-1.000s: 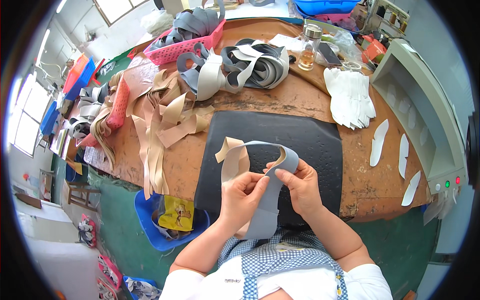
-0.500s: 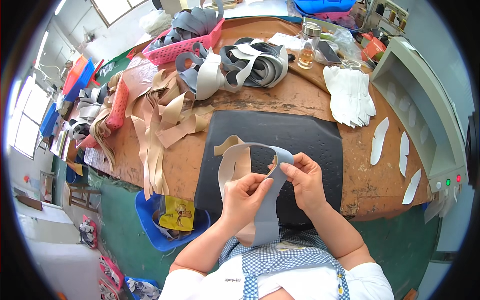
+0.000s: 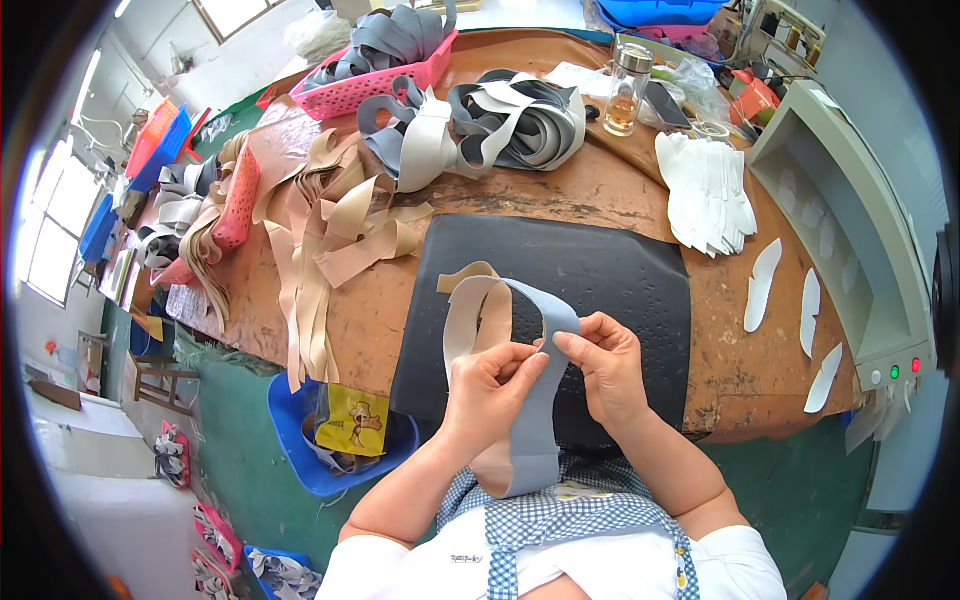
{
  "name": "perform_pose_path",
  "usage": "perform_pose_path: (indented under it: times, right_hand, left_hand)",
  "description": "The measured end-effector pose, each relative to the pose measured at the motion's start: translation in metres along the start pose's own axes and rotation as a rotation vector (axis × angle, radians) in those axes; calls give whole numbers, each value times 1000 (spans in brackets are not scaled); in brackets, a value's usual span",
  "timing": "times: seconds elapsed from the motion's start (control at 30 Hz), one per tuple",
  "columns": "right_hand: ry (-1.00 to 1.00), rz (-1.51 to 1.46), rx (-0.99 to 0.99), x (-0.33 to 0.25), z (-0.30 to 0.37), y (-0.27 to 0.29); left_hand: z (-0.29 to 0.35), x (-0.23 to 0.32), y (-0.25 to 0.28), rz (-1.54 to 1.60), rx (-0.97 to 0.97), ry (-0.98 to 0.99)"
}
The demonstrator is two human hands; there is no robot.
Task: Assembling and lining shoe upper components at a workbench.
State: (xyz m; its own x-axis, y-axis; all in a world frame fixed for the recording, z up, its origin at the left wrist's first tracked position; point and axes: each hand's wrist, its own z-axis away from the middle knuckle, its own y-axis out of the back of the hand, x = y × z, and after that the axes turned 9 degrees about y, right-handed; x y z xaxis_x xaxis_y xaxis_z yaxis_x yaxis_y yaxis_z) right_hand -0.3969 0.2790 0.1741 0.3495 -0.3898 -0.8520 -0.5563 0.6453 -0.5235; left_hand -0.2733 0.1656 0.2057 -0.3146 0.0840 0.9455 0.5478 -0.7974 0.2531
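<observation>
My left hand (image 3: 487, 395) pinches a long, curved grey-blue strip (image 3: 535, 440) of leather-like sheet between thumb and fingers. The strip has a pale tan reverse side and loops up above my hands, and its lower end hangs in front of my apron. On the loop's right side, my right hand (image 3: 610, 372) grips the same strip's edge with thumb and fingertips. Beneath the loop lies a dark mat (image 3: 640, 290) with small pits in its surface. A tan end of material (image 3: 465, 275) sticks out at the loop's far left.
Tan strips (image 3: 310, 290) lie left of the mat. Behind it are rolled grey strips (image 3: 530, 125), a pink basket (image 3: 400, 82) and a glass bottle (image 3: 625, 95). White cut pieces (image 3: 763, 285) and a stack (image 3: 705, 195) lie rightward, beside a cabinet (image 3: 870, 200). A blue tub (image 3: 290, 440) stands below.
My right thumb and fingers have slid slightly down and left along the strip's edge, closer to my left hand. The loop has shifted and its right side has turned slightly.
</observation>
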Motion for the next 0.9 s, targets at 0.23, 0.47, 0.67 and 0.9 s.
perform_pose_path:
  times: [0.23,0.47,0.67,0.9]
  right_hand:
    - [-1,-1,-14,4,-7,-10]
    - [-82,163,-64,-13,-11,-29]
    - [-19,164,-183,-18,-36,-36]
    - [86,85,-102,-26,-111,-47]
  left_hand:
    - [-5,-5,8,84,-13,18]
    - [-7,-19,0,117,-60,-7]
    - [7,-15,-5,259,56,-3]
    - [38,-9,-11,96,66,6]
